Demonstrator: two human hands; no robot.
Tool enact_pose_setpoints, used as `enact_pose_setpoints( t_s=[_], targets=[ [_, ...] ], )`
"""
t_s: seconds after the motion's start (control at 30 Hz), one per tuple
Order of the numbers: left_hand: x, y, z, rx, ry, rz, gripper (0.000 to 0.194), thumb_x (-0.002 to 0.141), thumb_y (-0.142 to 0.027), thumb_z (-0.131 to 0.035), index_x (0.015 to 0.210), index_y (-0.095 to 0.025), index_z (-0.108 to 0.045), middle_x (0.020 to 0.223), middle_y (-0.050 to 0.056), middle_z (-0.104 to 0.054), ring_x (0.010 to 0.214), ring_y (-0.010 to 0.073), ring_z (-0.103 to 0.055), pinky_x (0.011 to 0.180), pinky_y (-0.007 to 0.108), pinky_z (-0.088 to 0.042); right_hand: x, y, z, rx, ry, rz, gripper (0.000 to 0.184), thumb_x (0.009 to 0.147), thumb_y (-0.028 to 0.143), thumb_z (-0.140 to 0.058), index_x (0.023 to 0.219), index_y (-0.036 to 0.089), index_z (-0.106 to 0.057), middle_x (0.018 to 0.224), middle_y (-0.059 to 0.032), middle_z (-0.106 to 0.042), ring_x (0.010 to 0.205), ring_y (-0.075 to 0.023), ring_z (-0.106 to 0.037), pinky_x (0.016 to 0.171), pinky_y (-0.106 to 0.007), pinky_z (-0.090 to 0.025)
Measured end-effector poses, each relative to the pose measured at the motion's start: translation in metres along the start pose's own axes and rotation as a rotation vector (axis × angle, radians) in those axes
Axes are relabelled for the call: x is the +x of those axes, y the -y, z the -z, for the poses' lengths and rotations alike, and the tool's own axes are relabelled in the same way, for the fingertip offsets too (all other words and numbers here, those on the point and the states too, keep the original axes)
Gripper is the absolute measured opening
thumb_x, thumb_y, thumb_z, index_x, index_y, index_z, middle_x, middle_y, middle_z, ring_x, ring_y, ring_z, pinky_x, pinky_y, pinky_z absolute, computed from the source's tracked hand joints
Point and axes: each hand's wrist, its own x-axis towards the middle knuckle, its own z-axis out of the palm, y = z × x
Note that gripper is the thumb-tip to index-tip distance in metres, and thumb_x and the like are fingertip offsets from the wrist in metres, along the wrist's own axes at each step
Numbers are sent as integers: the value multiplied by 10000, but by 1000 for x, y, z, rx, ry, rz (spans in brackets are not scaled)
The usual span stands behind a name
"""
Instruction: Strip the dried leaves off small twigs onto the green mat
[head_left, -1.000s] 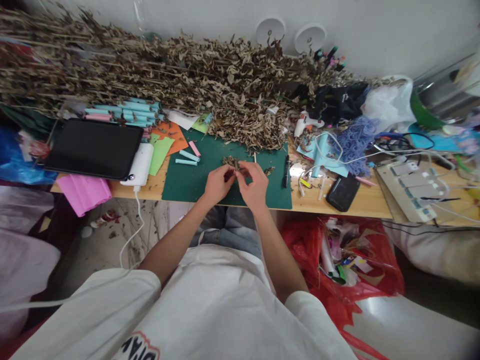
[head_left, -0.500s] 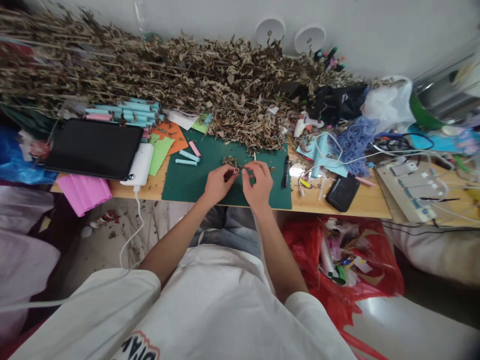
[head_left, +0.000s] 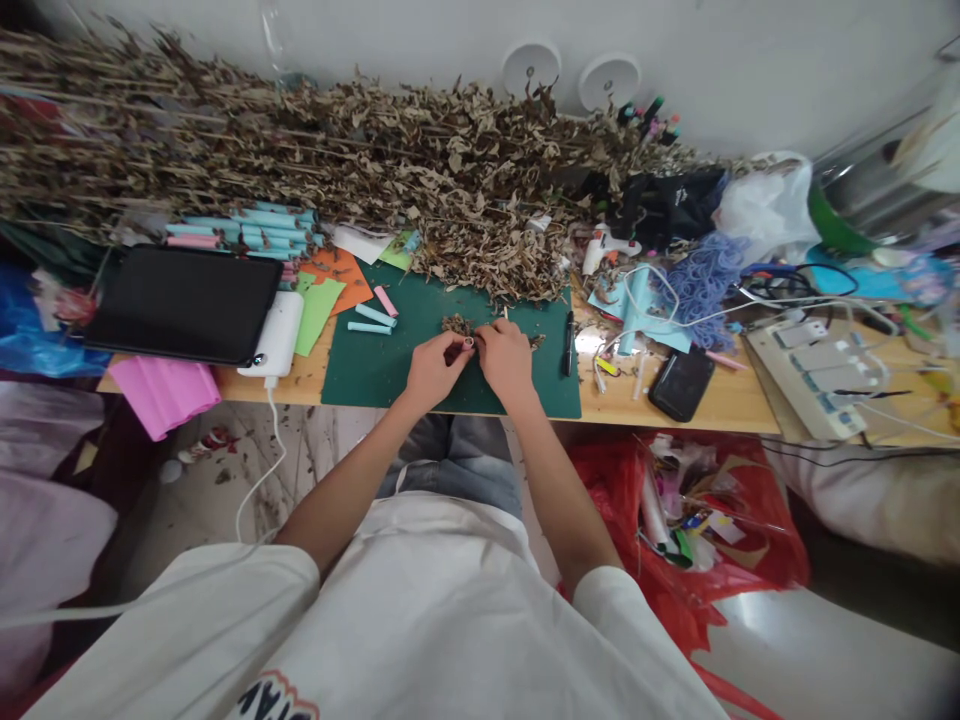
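Above the dark green cutting mat (head_left: pixel 360 370), my left hand (head_left: pixel 435 370) pinches a small paper tube (head_left: pixel 469 342). Only its round open end shows between thumb and forefinger. My right hand (head_left: pixel 506 362) is beside it, fingertips drawn together close to the tube's end; what they pinch, if anything, is hidden. Just behind both hands lies a small heap of crumbled dried leaves (head_left: pixel 455 323). Two light blue paper tubes (head_left: pixel 373 320) and a pink paper tube (head_left: pixel 385 300) rest on the mat to the left. A black pen (head_left: pixel 569 343) lies at its right side.
A long pile of dried leafy stalks (head_left: pixel 337 150) runs along the wall. To the left are a black tablet (head_left: pixel 184 303), a white power bank (head_left: pixel 279 335) and stacked blue tubes (head_left: pixel 274 230). Rightward lie a black phone (head_left: pixel 681 385), a power strip (head_left: pixel 806 380) and a glue gun (head_left: pixel 602 248).
My right hand has moved left toward the tube, and its fingers have drawn together. My left hand keeps its pinch on the tube. The whole view has shifted slightly.
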Motion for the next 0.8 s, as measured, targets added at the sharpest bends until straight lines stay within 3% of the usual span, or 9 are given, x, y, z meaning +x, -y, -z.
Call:
enact_pose_setpoints(
  t_s=[0.07, 0.23, 0.37, 0.47, 0.63, 0.8],
  targets=[
    [0, 1, 0, -7, -4, 8, 65, 826, -219, -674, 883, -187, -675, 813, 20, -724, 697, 143, -659, 664, 255, -531, 1, -1, 1, 63, -17, -8, 207, 920, 151, -494, 921, 170, -700, 943, -122, -642, 884, -241, -584, 802, -383, -476],
    [0, 2, -1, -9, 11, -4, 77, 828, -222, -676, 897, -188, -675, 812, 15, -717, 702, 136, -654, 659, 241, -514, -8, 3, 17, 455, -247, -72, 153, 918, 240, -541, 920, 182, -683, 904, -66, -698, 810, -188, -631, 763, -321, -515],
    [-1, 3, 0, 0, 9, -16, 79, 838, -220, -660, 910, -189, -674, 796, 10, -709, 666, 123, -630, 648, 232, -495, -15, 14, 25, 642, -258, -69, 160, 913, 313, -569, 954, 199, -674, 903, -46, -709, 802, -171, -653, 747, -304, -540],
    [-1, 3, 0, 10, 13, -29, 77, 839, -215, -649, 907, -187, -670, 793, 8, -706, 662, 120, -622, 647, 230, -490, -16, 19, 22, 640, -219, -30, 147, 916, 295, -559, 960, 210, -671, 894, -35, -701, 810, -167, -651, 769, -310, -546],
    [-1, 3, 1, 34, 14, -62, 53, 840, -183, -627, 881, -185, -661, 770, 2, -691, 653, 119, -607, 644, 229, -485, -18, 17, 18, 453, -180, 105, 174, 944, 275, -533, 933, 228, -700, 945, -56, -669, 927, -191, -625, 866, -347, -524],
    [-1, 3, 1, 19, 14, -54, 30, 842, -186, -631, 864, -183, -652, 757, -1, -679, 643, 116, -596, 637, 226, -473, -25, 14, 18, 443, -174, 120, 210, 959, 270, -503, 1012, 236, -704, 984, -62, -673, 929, -186, -636, 853, -334, -533]
  ],
)
